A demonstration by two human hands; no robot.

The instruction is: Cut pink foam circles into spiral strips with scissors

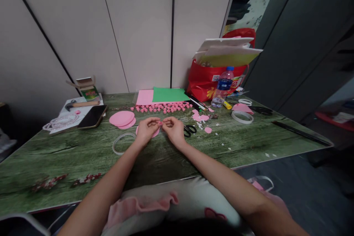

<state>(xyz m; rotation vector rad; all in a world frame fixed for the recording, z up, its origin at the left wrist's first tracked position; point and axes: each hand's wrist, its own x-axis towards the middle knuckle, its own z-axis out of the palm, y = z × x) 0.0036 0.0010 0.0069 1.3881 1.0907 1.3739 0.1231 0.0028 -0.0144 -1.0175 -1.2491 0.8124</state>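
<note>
Pinching pink piece (160,123) between 2 hands (147,129) (174,131)

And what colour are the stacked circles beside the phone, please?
The stacked circles are pink; head view.

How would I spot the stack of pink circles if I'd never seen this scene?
On the green table, find the black phone. Between it and the left hand lies the stack of pink circles. Its pieces overlap in plain view, unlike the nearby circle partly hidden by that hand.

Mid-frame, I see the left hand (146,131) and right hand (174,131) pinch a pink piece (160,123); upper right, a red bag (200,80).
</note>
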